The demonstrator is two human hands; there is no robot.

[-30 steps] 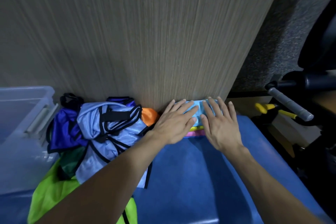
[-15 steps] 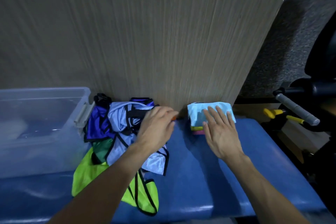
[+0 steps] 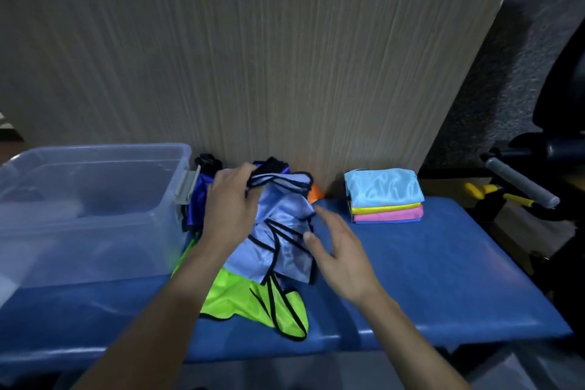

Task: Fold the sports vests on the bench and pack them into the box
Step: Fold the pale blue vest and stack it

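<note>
A loose heap of sports vests lies in the middle of the blue bench (image 3: 443,279). My left hand (image 3: 231,209) grips the top edge of a pale lilac vest with black trim (image 3: 281,231) and lifts it from the heap. My right hand (image 3: 338,250) hovers beside the vest's right side, fingers spread and relaxed, holding nothing. Under it lie a lime green vest (image 3: 250,301), a dark blue one (image 3: 199,196) and a bit of orange (image 3: 315,195). A folded stack (image 3: 384,196), light blue on top of yellow, pink and blue, sits at the back right.
A clear plastic box (image 3: 95,199) stands on the bench's left end, open on top. A wood-grain panel (image 3: 253,57) rises right behind the bench. To the right stand dark gym gear with a grey handle (image 3: 519,180) and yellow-handled tools (image 3: 493,193).
My left hand left the folded stack, moved left to the heap and took hold of the lilac vest. My right hand also came off the stack and moved toward the vest.
</note>
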